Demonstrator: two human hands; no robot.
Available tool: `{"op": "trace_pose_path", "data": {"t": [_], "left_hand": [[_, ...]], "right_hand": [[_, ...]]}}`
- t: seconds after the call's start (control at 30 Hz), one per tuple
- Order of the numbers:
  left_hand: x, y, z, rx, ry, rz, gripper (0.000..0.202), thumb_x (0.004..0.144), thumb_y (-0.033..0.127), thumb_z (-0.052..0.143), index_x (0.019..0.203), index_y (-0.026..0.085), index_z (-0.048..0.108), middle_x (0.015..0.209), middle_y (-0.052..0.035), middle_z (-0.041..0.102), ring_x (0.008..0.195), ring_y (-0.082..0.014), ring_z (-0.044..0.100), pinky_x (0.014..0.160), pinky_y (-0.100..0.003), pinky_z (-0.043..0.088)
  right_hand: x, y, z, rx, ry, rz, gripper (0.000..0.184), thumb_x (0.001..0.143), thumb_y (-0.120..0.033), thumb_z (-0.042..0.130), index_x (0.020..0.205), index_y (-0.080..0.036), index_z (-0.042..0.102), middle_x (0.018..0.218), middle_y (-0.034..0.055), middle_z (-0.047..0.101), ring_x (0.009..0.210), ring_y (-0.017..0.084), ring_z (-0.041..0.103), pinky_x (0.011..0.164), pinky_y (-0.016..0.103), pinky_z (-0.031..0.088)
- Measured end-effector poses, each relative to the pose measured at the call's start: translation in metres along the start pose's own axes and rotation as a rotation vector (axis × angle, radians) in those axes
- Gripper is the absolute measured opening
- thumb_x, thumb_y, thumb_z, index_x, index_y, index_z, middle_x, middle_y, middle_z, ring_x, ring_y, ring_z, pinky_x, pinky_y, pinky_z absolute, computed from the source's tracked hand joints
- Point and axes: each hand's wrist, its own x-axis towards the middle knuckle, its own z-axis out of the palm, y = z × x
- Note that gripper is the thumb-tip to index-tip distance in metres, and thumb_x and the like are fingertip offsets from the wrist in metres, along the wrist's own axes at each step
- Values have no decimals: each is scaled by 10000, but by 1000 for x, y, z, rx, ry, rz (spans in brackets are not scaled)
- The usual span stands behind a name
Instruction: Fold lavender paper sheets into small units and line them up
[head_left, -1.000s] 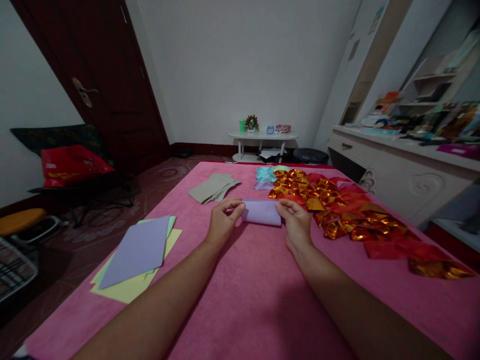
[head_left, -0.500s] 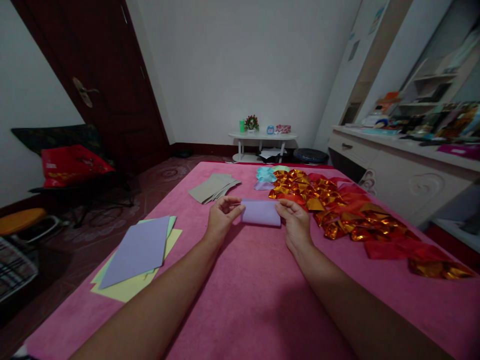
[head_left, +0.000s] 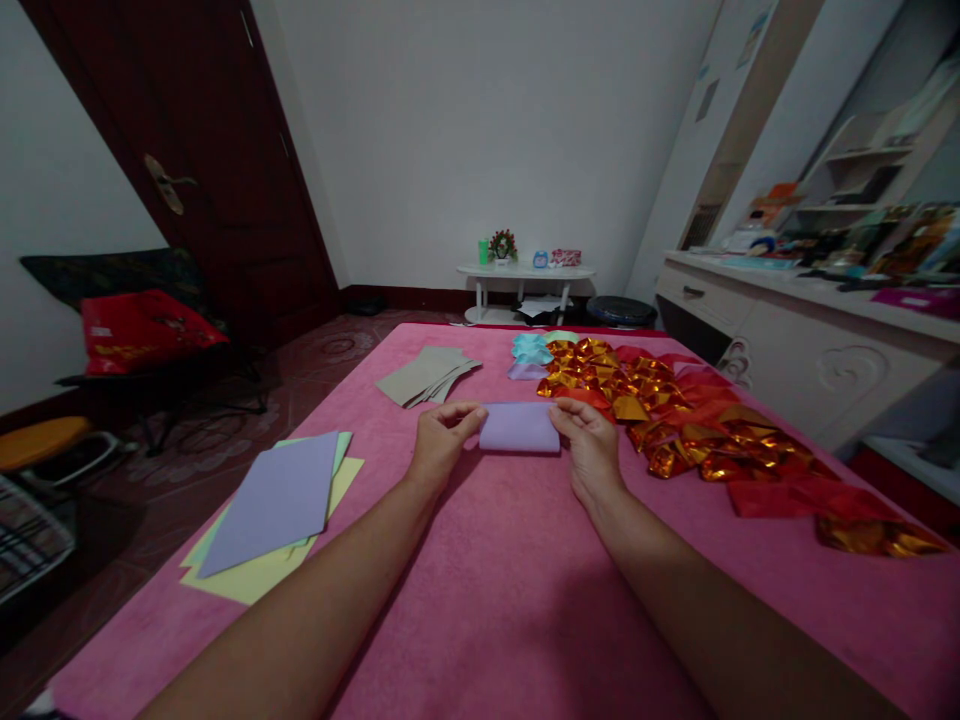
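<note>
A folded lilac paper point(head_left: 519, 427) lies on the pink table cloth point(head_left: 495, 600), held at both ends. My left hand point(head_left: 439, 443) pinches its left end with curled fingers. On the other end my right hand point(head_left: 592, 448) grips with fingers closed. Both forearms reach in from the bottom edge.
A fan of lilac, green and yellow sheets point(head_left: 274, 505) lies at the left. Grey-brown sheets point(head_left: 424, 374) sit further back. Folded blue and lilac pieces point(head_left: 530, 354) and a long heap of gold and red foil shapes point(head_left: 697, 425) fill the right side. A white cabinet point(head_left: 810, 350) stands to the right.
The lilac paper has come down flatter onto the cloth. Both hands shifted slightly with it and my left fingers have closed lower on its end.
</note>
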Motion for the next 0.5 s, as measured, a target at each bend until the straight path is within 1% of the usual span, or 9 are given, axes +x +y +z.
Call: {"op": "trace_pose_path", "data": {"t": [0.03,0.1,0.3,0.5], "left_hand": [[0,0,0,8,9,-2,220,641,328,753,729,128,728,725,-49,700,665,-151,611,670,-275,488],[0,0,0,9,18,2,220,630,324,760,718,125,724,692,-39,692,633,-139,600,644,-261,481],[1,2,1,15,41,-4,218,605,317,776,685,122,720,662,-39,689,599,-132,591,625,-260,477],[1,-1,0,26,51,4,214,619,312,768,697,117,724,654,-36,692,589,-127,592,601,-242,472]], "right_hand": [[0,0,0,-5,-3,-1,320,534,-310,798,791,-175,663,665,-8,671,596,138,585,568,257,434],[0,1,-1,-6,-5,-4,315,539,-311,796,791,-176,663,662,-12,669,596,134,583,575,256,432],[-1,1,-1,20,-22,13,298,540,-284,799,783,-173,667,653,-22,663,593,119,572,583,243,424],[-2,-2,2,18,-19,13,307,524,-291,805,770,-173,665,662,-16,668,589,121,575,583,248,429]]}}
